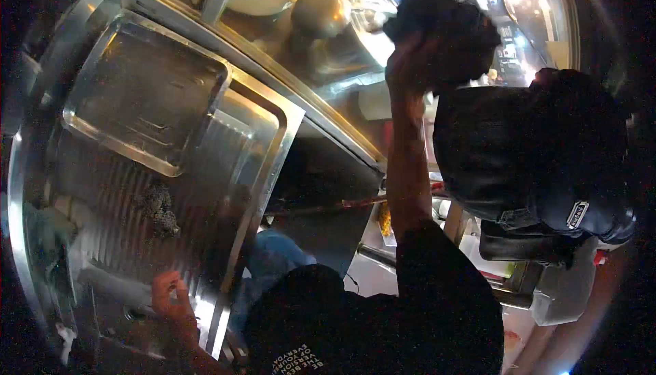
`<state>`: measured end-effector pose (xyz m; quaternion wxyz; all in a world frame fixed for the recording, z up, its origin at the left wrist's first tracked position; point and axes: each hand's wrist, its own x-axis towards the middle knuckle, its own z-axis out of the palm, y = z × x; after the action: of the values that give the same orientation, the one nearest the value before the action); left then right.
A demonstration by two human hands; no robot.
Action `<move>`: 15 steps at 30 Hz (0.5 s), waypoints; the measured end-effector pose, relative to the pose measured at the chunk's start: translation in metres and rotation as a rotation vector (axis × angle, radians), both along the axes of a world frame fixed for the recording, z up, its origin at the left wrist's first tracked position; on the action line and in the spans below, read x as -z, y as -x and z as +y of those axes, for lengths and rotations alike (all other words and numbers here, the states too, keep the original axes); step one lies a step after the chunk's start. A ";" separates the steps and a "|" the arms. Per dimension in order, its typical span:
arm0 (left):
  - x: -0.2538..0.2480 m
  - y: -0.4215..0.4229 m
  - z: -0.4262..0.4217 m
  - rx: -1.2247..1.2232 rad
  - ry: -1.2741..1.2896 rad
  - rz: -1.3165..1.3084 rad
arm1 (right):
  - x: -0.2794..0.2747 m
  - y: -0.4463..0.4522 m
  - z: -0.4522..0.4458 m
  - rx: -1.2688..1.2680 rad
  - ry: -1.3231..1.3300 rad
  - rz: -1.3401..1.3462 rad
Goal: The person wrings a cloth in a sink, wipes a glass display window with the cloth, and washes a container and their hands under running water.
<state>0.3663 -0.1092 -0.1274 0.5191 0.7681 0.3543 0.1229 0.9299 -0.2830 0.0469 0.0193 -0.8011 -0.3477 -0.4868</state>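
My left hand (171,293) is over the lower part of a ridged steel drainboard (116,238), fingers loosely bent and apart, with nothing visible in them. A grey metal scrubber (160,207) lies on the ridges just above it. At the upper left of the board rests a rectangular steel tray (143,95). My right arm reaches up toward a glass panel, and my right hand (408,61) grips a dark, bunched cloth (447,40). Blur and shadow hide part of those fingers.
A metal-framed glass case (328,61) with bowls behind it runs along the top. A large dark item with a white label (577,214) is at the right, above a translucent container (564,289). Shelves with food (385,221) show beside my right arm.
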 end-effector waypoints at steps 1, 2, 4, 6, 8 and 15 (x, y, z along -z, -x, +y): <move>-0.024 -0.015 0.004 -0.003 0.045 0.060 | -0.019 0.001 0.028 -0.056 -0.059 -0.026; -0.036 -0.024 0.006 -0.007 0.090 0.120 | -0.032 0.001 0.048 -0.078 -0.092 -0.031; -0.023 -0.021 0.000 -0.010 0.068 0.106 | -0.041 0.004 0.057 -0.022 -0.097 -0.005; -0.026 -0.024 -0.001 0.002 0.075 0.110 | -0.025 0.004 0.040 0.039 -0.023 0.031; -0.048 -0.036 0.000 0.022 0.113 0.142 | 0.027 0.000 -0.009 0.080 0.154 0.113; -0.024 -0.017 0.004 -0.041 0.097 0.038 | 0.111 0.037 -0.107 0.053 0.706 0.602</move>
<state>0.3832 -0.1052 -0.1037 0.5462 0.7368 0.3854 0.1015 0.8933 -0.3898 -0.0644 -0.1672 -0.8729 -0.4504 -0.0849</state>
